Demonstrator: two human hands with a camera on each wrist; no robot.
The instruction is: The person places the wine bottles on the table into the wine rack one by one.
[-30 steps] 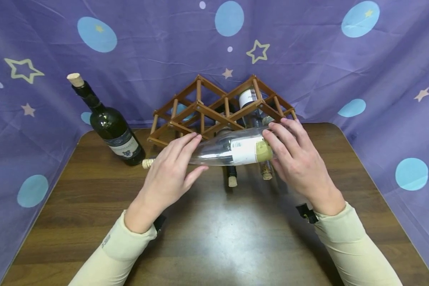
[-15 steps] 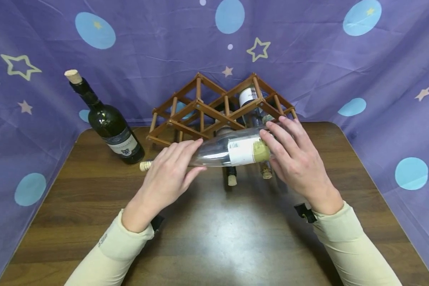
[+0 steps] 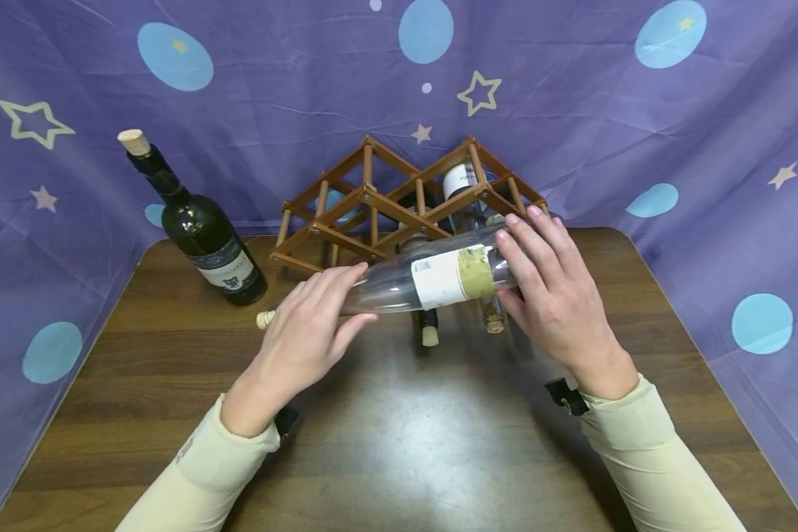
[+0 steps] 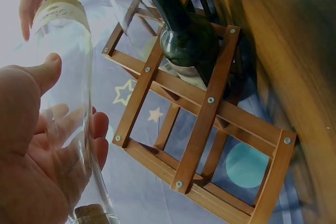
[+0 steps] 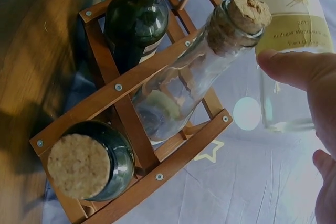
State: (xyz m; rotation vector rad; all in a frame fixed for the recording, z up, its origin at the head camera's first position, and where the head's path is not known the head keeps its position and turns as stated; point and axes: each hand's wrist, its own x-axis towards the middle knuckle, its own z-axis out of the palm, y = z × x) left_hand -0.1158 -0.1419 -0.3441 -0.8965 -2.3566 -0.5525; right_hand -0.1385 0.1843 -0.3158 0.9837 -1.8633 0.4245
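A clear, corked wine bottle (image 3: 379, 290) lies nearly level across both hands in front of the rack, its neck to the left and its base slightly raised. My left hand (image 3: 302, 332) grips it round the neck, with the cork sticking out past the fingers. Thumb and fingers of my right hand (image 3: 555, 303) hold the base end. In the right wrist view the bottle's white and gold label (image 5: 294, 24) shows beside my right thumb. Behind it stands a wooden wine rack (image 3: 366, 196), partly hidden by the bottle and hands.
Several corked bottles lie in the rack, among them a dark bottle (image 5: 137, 24), a clear bottle (image 5: 178, 90) and another dark bottle (image 5: 123, 161). Left of the rack an upright dark bottle (image 3: 202, 225) stands on the wooden table (image 3: 399, 443). A purple curtain (image 3: 292, 66) hangs behind.
The held bottle has shifted slightly left and tilted a little more, neck end lower in the head view. Its label has turned to show more gold. Both hands still hold it.
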